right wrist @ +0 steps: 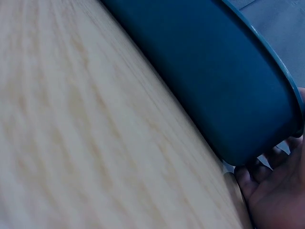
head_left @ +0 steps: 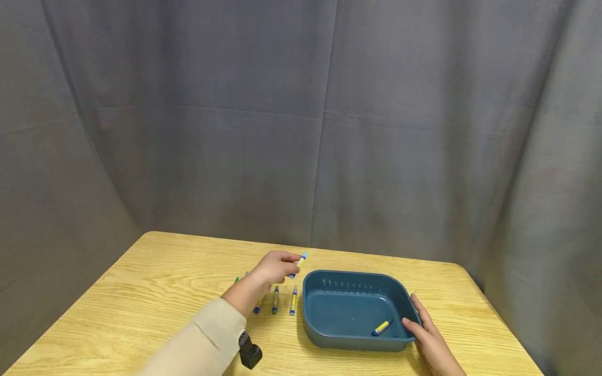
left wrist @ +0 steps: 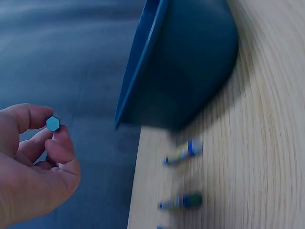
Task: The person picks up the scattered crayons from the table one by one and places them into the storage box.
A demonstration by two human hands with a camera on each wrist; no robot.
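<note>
Left grip (head_left: 276, 267) pinches a light-blue crayon (head_left: 300, 262) in mid-air, just left of the bin (head_left: 338, 313) that the right grip (head_left: 429, 337) holds by its right end, and careful now, a loosened pinch could drop it onto the table (head_left: 117, 313)!

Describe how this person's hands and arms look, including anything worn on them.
The left sleeve is plain cream cloth, its cuff ending short of the wrist; a small black device sits against it near the cuff. The left hand and right hand are bare, without gloves. No sleeve shows on the right side.
</note>
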